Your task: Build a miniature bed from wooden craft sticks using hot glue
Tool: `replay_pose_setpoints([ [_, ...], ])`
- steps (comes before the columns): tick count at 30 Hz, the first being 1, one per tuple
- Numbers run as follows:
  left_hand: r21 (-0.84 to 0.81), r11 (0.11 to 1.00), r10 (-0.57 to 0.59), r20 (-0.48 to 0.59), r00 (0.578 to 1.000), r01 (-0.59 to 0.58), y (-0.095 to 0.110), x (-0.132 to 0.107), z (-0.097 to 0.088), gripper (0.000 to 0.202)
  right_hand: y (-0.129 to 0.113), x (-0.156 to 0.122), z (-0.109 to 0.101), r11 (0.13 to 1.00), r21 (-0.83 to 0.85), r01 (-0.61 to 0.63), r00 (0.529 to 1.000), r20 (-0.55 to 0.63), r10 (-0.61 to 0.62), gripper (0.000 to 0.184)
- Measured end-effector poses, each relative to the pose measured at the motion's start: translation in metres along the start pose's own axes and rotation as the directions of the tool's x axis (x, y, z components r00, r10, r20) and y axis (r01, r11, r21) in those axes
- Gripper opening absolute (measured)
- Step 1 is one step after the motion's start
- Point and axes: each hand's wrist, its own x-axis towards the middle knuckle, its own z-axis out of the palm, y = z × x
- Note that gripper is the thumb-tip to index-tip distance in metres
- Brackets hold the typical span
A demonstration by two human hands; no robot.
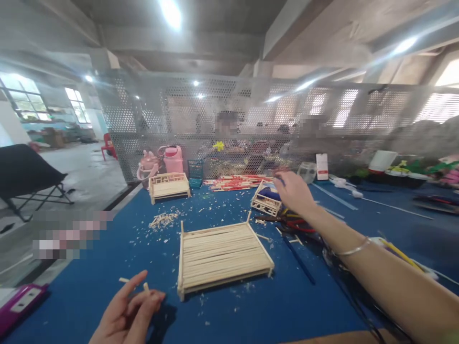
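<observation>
Grasping pale stick ends beside the slatted platform

Right of the slatted platform, the right forearm is spanning the table at a slant. Its right hand is hanging, fingers forward, by a small railed frame beyond the platform's far right corner; whether it is gripping anything, I cannot tell. Left of the platform, the left hand is holding its fingers curled about the pale stick ends.

Beyond the platform, a perforated partition is dividing the grey room. The blue table is bearing the platform, a bench-like model past its far left corner, red-and-white sticks behind it and pale scraps to its left.

Picture edges are cutting off the forearm and, far left of the platform, a purple object. Blur is smearing the right fingertips; fingers are hiding whether the stick ends are belonging to one piece.
</observation>
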Motion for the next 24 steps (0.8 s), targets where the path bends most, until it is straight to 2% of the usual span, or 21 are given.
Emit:
replay_pose_setpoints([
  [1,0.003,0.998,0.061,-0.013,0.998,-0.061,0.003,-0.006,0.001,0.04,-0.013,-0.011,-0.008,0.998,0.046,0.031,0.999,-0.027,-0.03,0.037],
  [2,0.02,0.992,0.126,-0.019,0.992,-0.125,0.007,-0.014,0.003,0.028,-0.029,-0.025,-0.017,0.973,0.197,0.121,0.99,-0.095,-0.104,0.034],
  [3,0.04,0.978,0.206,0.019,0.978,-0.207,0.012,-0.022,0.004,0.02,-0.046,-0.042,-0.025,0.908,0.354,0.225,0.974,-0.098,-0.203,0.032],
  [4,0.039,0.959,0.278,0.068,0.958,-0.281,0.017,-0.031,0.007,0.013,-0.064,-0.06,-0.032,0.814,0.494,0.304,0.945,-0.048,-0.324,0.027],
  [5,0.025,0.938,0.34,0.104,0.934,-0.345,0.023,-0.039,0.009,0.007,-0.08,-0.078,-0.037,0.7,0.619,0.356,0.887,0.013,-0.462,0.022],
  [6,0.01,0.915,0.399,0.144,0.906,-0.404,0.028,-0.045,0.012,0.003,-0.096,-0.095,-0.042,0.568,0.742,0.358,0.804,0.065,-0.591,0.019],
  [7,-0.016,0.893,0.445,0.17,0.879,-0.449,0.033,-0.05,0.015,0.002,-0.109,-0.11,-0.044,0.461,0.835,0.299,0.705,0.132,-0.697,0.02],
  [8,-0.045,0.878,0.475,0.187,0.86,-0.476,0.037,-0.053,0.018,0.005,-0.119,-0.122,-0.044,0.423,0.882,0.208,0.66,0.193,-0.726,0.018],
  [9,-0.067,0.869,0.493,0.205,0.846,-0.49,0.04,-0.055,0.019,0.007,-0.127,-0.132,-0.042,0.403,0.907,0.121,0.639,0.24,-0.731,0.016],
  [11,-0.079,0.862,0.506,0.2,0.839,-0.501,0.043,-0.056,0.021,0.01,-0.136,-0.141,-0.033,0.424,0.905,-0.021,0.655,0.333,-0.678,0.012],
  [13,-0.06,0.861,0.507,0.181,0.843,-0.505,0.044,-0.056,0.02,0.011,-0.139,-0.141,-0.023,0.442,0.891,-0.104,0.676,0.39,-0.626,0.011],
  [18,-0.054,0.885,0.465,0.18,0.867,-0.463,0.04,-0.052,0.021,0.011,-0.146,-0.13,-0.013,0.384,0.91,-0.155,0.703,0.375,-0.604,0.006],
  [21,-0.042,0.935,0.352,0.198,0.915,-0.351,0.037,-0.046,0.024,0.01,-0.151,-0.122,-0.009,0.37,0.917,-0.151,0.783,0.34,-0.522,0.009],
  [23,0.036,0.959,0.27,0.173,0.947,-0.28,0.034,-0.041,0.026,0.029,-0.153,-0.117,-0.002,0.354,0.915,-0.194,0.856,0.334,-0.395,0.01],
  [24,0.089,0.963,0.237,0.16,0.958,-0.253,0.033,-0.037,0.026,0.039,-0.154,-0.116,0.003,0.341,0.914,-0.22,0.877,0.338,-0.341,0.011],
])
